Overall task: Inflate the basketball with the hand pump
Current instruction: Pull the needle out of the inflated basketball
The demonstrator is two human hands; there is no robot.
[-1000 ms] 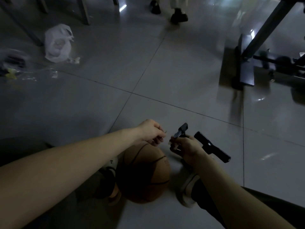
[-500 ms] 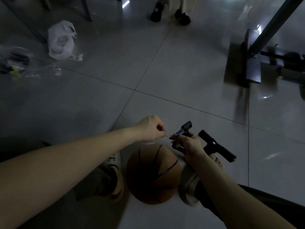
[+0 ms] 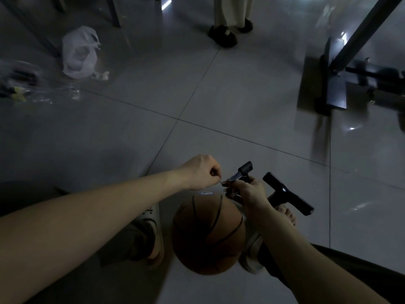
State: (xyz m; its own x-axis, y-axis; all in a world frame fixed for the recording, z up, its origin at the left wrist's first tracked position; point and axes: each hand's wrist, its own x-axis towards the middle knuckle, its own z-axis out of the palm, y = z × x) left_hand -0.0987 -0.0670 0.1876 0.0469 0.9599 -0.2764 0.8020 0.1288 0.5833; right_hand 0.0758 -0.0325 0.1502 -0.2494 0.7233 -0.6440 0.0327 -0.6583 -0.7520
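A seated person readies a hand pump [image 3: 286,194] above a tiled floor [image 3: 219,102] in dim light. The orange basketball [image 3: 208,235] rests at 6 o'clock between two pale shoes [image 3: 156,224], touched by neither hand. The left hand [image 3: 200,172], fingers curled tight, pinches a thin metal inflation needle [image 3: 221,183] and aims it at the black nozzle head [image 3: 242,172]. The right hand [image 3: 248,191], just toward 3 o'clock of the needle, grips that nozzle head, and the pump's glossy black T-handle juts toward 4 o'clock behind the right wrist. The step in hand appears to be seating the needle in the nozzle. It likely goes best with the needle dead in line with the opening, the nozzle kept still, and the turning done by fingertip. So slender a pin would probably bend or cross-thread if pushed in at a slant. The ball's matte orange-brown skin is crossed by black seams; its firmness cannot be judged. The floor tiles are smooth and reflective, cut by dark grout lines. A crumpled white plastic bag [image 3: 79,53] lies at 10 o'clock, another person's dark shoes [image 3: 222,37] stand at 12 o'clock, and a dark metal stand [image 3: 335,88] sits at 2 o'clock.
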